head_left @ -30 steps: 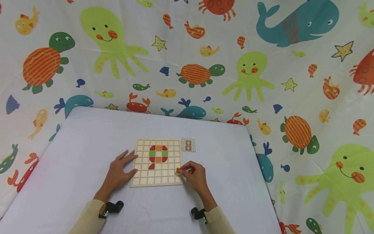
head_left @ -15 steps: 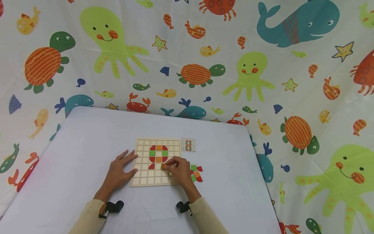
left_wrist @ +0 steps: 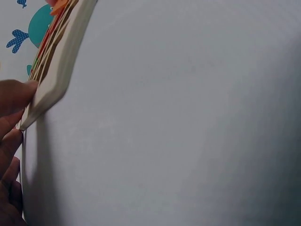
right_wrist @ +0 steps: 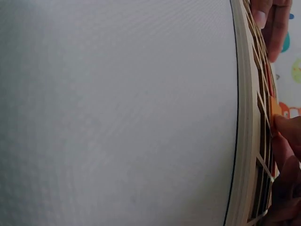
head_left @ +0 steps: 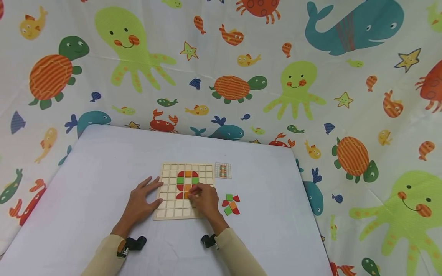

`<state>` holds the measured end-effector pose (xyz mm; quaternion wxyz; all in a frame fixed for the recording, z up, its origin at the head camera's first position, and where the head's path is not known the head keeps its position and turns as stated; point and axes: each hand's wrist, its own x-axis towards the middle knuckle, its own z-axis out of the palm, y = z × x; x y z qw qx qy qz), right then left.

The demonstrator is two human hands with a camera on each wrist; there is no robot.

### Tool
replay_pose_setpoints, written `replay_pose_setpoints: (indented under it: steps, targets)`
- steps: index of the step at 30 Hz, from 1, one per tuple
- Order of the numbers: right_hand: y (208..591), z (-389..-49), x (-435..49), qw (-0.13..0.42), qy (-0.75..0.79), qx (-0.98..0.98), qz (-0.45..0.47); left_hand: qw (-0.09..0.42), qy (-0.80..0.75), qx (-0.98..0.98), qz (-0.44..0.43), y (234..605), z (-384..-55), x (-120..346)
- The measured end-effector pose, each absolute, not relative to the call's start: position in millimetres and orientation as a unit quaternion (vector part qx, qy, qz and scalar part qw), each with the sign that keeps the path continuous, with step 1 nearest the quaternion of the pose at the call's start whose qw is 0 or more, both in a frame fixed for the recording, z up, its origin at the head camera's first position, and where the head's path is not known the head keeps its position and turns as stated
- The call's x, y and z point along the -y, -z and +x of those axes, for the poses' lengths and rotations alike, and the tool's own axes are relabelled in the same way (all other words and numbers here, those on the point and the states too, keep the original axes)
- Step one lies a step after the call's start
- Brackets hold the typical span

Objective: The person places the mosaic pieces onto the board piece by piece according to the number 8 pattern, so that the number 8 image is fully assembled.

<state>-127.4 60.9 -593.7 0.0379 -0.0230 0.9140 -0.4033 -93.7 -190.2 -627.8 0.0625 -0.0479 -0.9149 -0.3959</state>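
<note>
A pale wooden grid board lies on the white table. In its upper middle cells sit red rounded, green and orange tiles, with a single red rounded tile one row lower. Just right of that red tile, my right hand pinches an orange square tile between thumb and fingertips, right at a cell. The right wrist view has this orange tile at the grid's surface. My left hand rests with spread fingers against the board's left edge; its thumb touches the rim in the left wrist view.
Several loose red, green and orange tiles lie right of the board. A small pattern card lies by its upper right corner. Behind the table hangs a curtain printed with sea animals.
My right hand has moved left from the board's right edge, carrying the orange tile to the cell beside the lone red tile. The loose tiles have come into view. The left hand stays put.
</note>
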Motion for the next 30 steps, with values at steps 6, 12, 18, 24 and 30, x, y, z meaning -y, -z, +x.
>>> replay_pose_setpoints:
  steps: [6, 12, 18, 24, 30]
  targets:
    - [594.0, -127.5, -59.2, 0.046, 0.39, -0.92, -0.016, 0.065, 0.393, 0.916, -0.051, 626.8, -94.2, 189.5]
    - [592.2, -124.9, -64.0, 0.065, 0.398, -0.915, -0.025, 0.066, 0.394, 0.915, -0.052, 625.8, -94.8, 189.9]
    - [590.4, -121.0, -83.8, 0.051, 0.438, -0.896, -0.045, 0.062, 0.398, 0.914, -0.049, 624.1, -94.8, 190.7]
    - [591.2, -121.0, -111.4, 0.024, 0.448, -0.892, -0.055, 0.062, 0.395, 0.915, -0.051, 624.8, -95.0, 190.9]
    - [586.6, -117.7, -139.2, 0.017, 0.451, -0.892, -0.025, 0.053, 0.394, 0.916, -0.047, 625.8, -95.5, 190.5]
